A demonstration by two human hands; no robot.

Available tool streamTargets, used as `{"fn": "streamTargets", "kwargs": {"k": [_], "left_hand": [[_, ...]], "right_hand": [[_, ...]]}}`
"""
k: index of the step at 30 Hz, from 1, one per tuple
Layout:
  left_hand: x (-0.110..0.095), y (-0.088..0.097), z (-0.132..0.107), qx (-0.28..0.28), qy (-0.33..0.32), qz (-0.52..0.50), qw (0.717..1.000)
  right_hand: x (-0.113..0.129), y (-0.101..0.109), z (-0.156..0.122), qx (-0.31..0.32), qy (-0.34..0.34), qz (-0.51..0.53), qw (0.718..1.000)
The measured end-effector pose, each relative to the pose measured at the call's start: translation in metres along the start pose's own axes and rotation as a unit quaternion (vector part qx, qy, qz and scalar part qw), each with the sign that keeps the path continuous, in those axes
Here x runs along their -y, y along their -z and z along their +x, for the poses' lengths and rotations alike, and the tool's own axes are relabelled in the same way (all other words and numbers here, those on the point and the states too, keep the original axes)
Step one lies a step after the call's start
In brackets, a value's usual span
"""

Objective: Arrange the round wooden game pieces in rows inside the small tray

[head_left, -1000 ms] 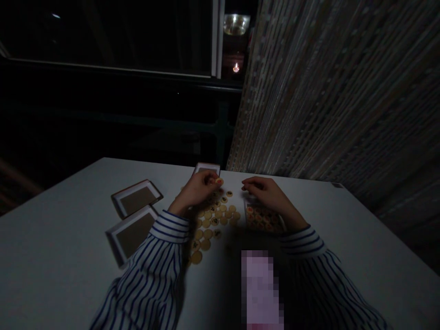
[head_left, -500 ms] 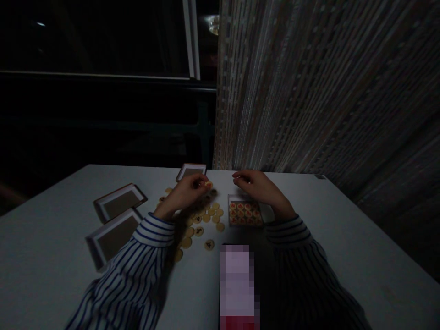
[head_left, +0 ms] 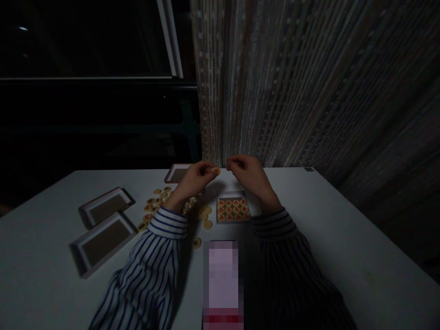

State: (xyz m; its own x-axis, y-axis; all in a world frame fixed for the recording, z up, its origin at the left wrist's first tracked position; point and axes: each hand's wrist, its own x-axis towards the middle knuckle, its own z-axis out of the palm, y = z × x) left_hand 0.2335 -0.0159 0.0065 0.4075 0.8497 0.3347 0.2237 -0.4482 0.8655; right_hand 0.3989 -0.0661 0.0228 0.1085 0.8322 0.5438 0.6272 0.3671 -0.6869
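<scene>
My left hand point(head_left: 197, 178) is closed, pinching a Chinese chess piece point(head_left: 216, 171) with a red character between thumb and fingertips, above the table. Just right of it, my right hand point(head_left: 248, 173) is held with bent fingers and thumb slightly apart; I see nothing between them. Below the right hand sits a small box point(head_left: 217, 214) with red-marked pieces point(head_left: 234, 210) in neat rows, a strip of its floor showing at the far side. Loose Chinese chess pieces point(head_left: 157, 201), some face down and some with black or red characters, lie around and under my left forearm, which partly hides them.
Two shallow box parts point(head_left: 108, 243) point(head_left: 106, 208) lie at the left of the white table point(head_left: 309, 229). Another shallow tray point(head_left: 178, 174) stands near the far edge. A blurred-out upright object point(head_left: 223, 279) is at the near middle. A string curtain point(head_left: 275, 82) hangs behind the table.
My view has turned slightly right. Both hands have risen and come closer together, the left still pinching the piece. The right hand has moved away from over the box, uncovering its pieces.
</scene>
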Motion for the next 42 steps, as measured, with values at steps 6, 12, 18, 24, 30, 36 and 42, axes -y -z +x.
{"fn": "streamTargets", "kwargs": {"k": [6, 12, 18, 24, 30, 36, 42], "left_hand": [[-0.001, -0.005, 0.005, 0.020, 0.015, -0.018, 1.000], [0.004, -0.003, 0.004, 0.059, 0.012, -0.003, 0.998], [0.015, -0.007, 0.008, 0.068, 0.014, 0.032, 0.997], [0.022, -0.009, 0.008, 0.026, 0.026, 0.060, 0.997], [0.018, -0.012, 0.007, 0.020, 0.022, 0.040, 0.999], [0.020, -0.017, 0.009, -0.013, 0.019, 0.002, 1.000], [0.018, -0.017, 0.009, -0.028, 0.024, 0.012, 0.999]], "right_hand": [[-0.003, 0.005, -0.001, 0.008, -0.005, 0.009, 1.000], [-0.005, 0.004, 0.005, 0.050, 0.009, -0.017, 0.999], [-0.012, -0.006, 0.011, 0.140, 0.038, -0.095, 0.985], [-0.020, -0.011, 0.008, 0.170, 0.039, -0.099, 0.980], [-0.020, -0.008, 0.009, 0.162, 0.038, -0.104, 0.981], [-0.020, -0.007, 0.009, 0.161, 0.025, -0.094, 0.982], [-0.019, -0.010, 0.009, 0.148, 0.019, -0.092, 0.984]]}}
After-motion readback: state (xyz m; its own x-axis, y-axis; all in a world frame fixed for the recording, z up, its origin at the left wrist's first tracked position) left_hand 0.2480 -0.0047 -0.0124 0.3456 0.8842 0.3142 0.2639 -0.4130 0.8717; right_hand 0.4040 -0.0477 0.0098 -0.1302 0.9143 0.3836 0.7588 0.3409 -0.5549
